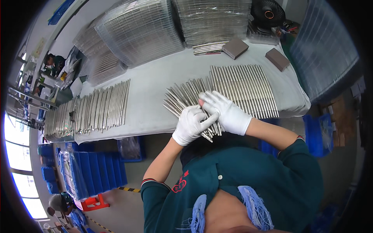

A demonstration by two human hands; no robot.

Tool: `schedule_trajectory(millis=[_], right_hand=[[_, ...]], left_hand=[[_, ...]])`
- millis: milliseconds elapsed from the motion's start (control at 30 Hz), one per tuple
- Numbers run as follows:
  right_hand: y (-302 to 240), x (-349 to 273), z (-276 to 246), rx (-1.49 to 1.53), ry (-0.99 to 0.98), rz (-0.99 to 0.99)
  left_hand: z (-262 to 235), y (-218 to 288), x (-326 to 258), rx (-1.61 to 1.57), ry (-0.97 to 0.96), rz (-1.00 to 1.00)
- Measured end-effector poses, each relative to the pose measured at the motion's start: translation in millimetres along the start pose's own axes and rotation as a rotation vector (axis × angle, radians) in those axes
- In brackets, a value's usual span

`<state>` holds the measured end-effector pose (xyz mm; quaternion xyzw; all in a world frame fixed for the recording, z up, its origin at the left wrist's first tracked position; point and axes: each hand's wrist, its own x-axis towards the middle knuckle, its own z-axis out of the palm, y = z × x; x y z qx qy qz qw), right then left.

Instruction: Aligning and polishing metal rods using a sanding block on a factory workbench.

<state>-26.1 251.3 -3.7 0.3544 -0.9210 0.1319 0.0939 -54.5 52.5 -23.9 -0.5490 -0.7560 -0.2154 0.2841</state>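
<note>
Both my hands wear white gloves and meet over a fanned bundle of thin silvery metal rods (180,97) at the front edge of the table. My left hand (191,124) is closed around the bundle's near part, with rod ends poking out below it. From the other side, my right hand (226,112) grips the rods, its fingers laid across the top and one fingertip bare. What lies under the palms is hidden. Just right of the bundle, a flat row of similar rods (248,91) is spread side by side, beneath my right wrist at its near end.
Another long row of rods (103,106) covers the table's left side. Two brown blocks (235,48) sit toward the back right. Plastic-wrapped stacks (140,33) and a black fan (268,14) stand behind. Blue bins (99,171) are below left; other people are farther off.
</note>
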Motion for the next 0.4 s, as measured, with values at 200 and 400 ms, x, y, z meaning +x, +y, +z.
schedule_trajectory(millis=[200,400], right_hand=[[35,61,-32,0.701,0.036,-0.096],[98,153,-12,1.038,0.15,0.159]], left_hand=[[-35,-21,45,-0.247,0.31,-0.311],[-36,-108,93,-0.681,0.478,-0.9]])
